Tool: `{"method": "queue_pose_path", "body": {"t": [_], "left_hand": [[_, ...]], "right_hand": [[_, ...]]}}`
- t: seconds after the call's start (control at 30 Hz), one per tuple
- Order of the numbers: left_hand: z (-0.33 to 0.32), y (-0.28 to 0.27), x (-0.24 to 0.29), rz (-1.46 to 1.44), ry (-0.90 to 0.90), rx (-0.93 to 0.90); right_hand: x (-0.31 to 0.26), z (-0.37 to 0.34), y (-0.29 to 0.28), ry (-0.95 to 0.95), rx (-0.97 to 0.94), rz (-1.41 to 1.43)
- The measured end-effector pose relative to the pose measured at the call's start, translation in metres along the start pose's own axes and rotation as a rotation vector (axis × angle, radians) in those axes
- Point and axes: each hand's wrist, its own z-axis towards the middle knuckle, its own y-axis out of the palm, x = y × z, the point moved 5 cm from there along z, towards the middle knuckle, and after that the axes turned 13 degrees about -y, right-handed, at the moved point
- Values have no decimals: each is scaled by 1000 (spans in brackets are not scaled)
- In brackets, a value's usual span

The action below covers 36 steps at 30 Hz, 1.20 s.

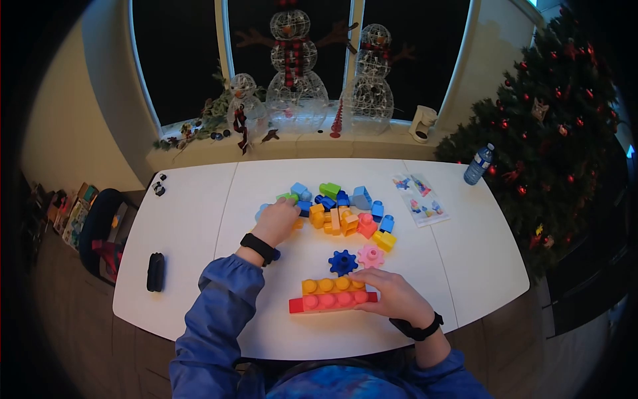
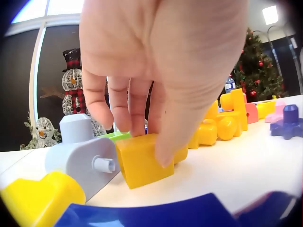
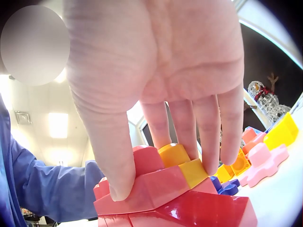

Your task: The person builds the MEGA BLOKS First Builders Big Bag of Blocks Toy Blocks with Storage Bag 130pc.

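Note:
My left hand [image 1: 278, 223] is over the left end of the loose blocks; in the left wrist view its thumb and fingers [image 2: 137, 111] pinch an orange-yellow block [image 2: 144, 161] that stands on the table beside a grey-blue block [image 2: 80, 158]. Near the front, my right hand [image 1: 399, 299] grips the right end of a built stack, its thumb on the pink brick [image 1: 329, 301] and its fingers behind the orange-yellow brick [image 1: 325, 286]. Red pieces [image 1: 296, 306] show under the pink brick. In the right wrist view the thumb lies against the pink side [image 3: 161, 189].
Behind the stack lie a dark blue gear [image 1: 343, 263] and a pink gear [image 1: 371, 256]. Several loose blocks [image 1: 362, 198] spread across the table [image 1: 266, 332]. A printed sheet [image 1: 421, 199] and a bottle [image 1: 478, 164] are at the back right, a black case [image 1: 155, 272] at the left.

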Motion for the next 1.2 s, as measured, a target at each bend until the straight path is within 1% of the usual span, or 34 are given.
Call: {"method": "queue_pose_path", "body": {"t": [0.03, 0.1, 0.2, 0.3, 0.33, 0.43, 0.47, 0.57, 0.6, 0.7, 0.9, 1.0, 1.1, 1.2], "left_hand": [[-5, -11, 3, -117, 3, 17], [-22, -52, 15, -351, 14, 52], [-61, -87, 24, -644, -40, 68], [-99, -97, 29, -913, -137, 53], [-110, -96, 30, -949, -163, -7], [-135, -82, 39, -1122, -186, -105], [-140, -79, 42, -1121, -167, -145], [-148, -69, 48, -1118, -156, -175], [-150, -66, 49, -1075, -169, -207], [-152, -67, 55, -998, -124, -198], [-156, -61, 54, -991, -165, -184], [-156, -59, 52, -990, -154, -199], [-155, -61, 52, -951, -184, -250], [-157, -58, 60, -960, -132, -233]], "right_hand": [[1, 0, 0, 0, -1, 0], [3, -1, 1, 34, -25, 27], [4, -2, 2, 46, -32, 34], [3, -1, 3, 37, -29, 29], [2, 0, 4, 33, -28, 26], [2, 0, 4, 36, -23, 33], [1, 1, 4, 31, -15, 32], [1, 1, 4, 23, -2, 29], [1, 1, 4, 26, -5, 28], [2, 1, 4, 25, -8, 24], [0, 2, 3, 24, -9, 26], [0, 2, 4, 17, -17, 20], [0, 2, 4, 15, -26, 15], [1, 3, 3, 11, -42, -8]]}}
